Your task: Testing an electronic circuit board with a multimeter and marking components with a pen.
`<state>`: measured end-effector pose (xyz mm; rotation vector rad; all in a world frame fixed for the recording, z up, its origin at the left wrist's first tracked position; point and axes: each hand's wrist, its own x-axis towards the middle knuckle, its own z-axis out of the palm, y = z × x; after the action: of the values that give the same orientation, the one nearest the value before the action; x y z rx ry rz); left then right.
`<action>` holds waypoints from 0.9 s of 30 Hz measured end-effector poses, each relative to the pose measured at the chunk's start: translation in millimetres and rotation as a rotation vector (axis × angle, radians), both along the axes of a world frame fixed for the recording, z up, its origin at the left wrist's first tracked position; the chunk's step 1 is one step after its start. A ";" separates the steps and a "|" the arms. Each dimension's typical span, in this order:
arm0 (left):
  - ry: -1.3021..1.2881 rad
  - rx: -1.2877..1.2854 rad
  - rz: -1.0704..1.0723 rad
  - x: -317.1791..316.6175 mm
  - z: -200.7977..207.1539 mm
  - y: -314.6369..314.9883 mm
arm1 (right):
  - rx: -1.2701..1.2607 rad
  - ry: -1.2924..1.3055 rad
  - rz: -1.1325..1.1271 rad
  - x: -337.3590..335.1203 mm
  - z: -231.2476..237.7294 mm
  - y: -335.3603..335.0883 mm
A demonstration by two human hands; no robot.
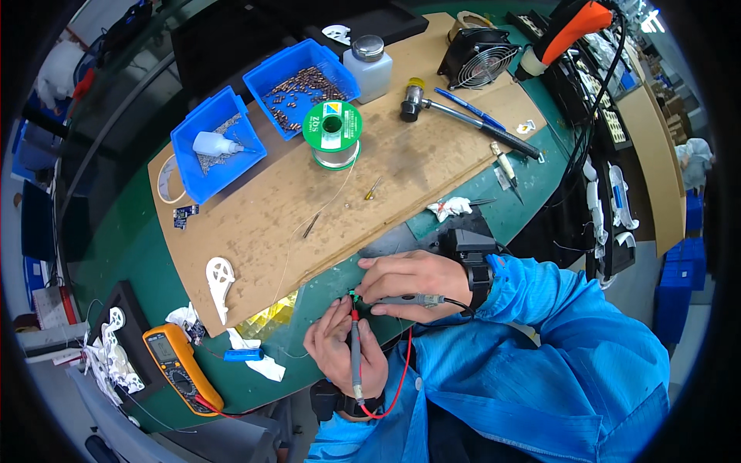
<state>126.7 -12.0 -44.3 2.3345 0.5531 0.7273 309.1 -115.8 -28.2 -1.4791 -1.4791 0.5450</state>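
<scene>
Both hands [338, 347] [424, 278], fingers [387, 285] nearly closed, hold probes [356, 351] [413, 299].

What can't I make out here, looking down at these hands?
All in the head view:
- Small green piece: mostly covered by the left hand and right hand.
- Tip of the black-wired probe: lost among the right hand's fingers.
- Reading on the orange multimeter: too small and faint.
- Blue boxes at far right: contents too blurred.
</scene>
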 end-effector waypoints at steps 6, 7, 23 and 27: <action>0.016 0.001 0.011 2.4 2.0 -2.2 | 0.033 0.000 0.007 1.0 -1.9 -0.7; 0.020 -0.002 0.007 3.1 2.0 -1.9 | 0.027 0.000 0.007 1.6 -2.0 -0.9; 0.049 0.034 0.004 1.4 1.3 0.6 | 0.031 0.032 0.010 0.5 -4.5 2.4; 0.034 0.028 0.007 1.7 1.1 -0.5 | 0.014 0.004 0.006 1.2 -3.2 1.6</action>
<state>128.4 -12.5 -43.3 2.3758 0.5698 0.7040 310.2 -114.2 -31.4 -1.4624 -1.4816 0.5393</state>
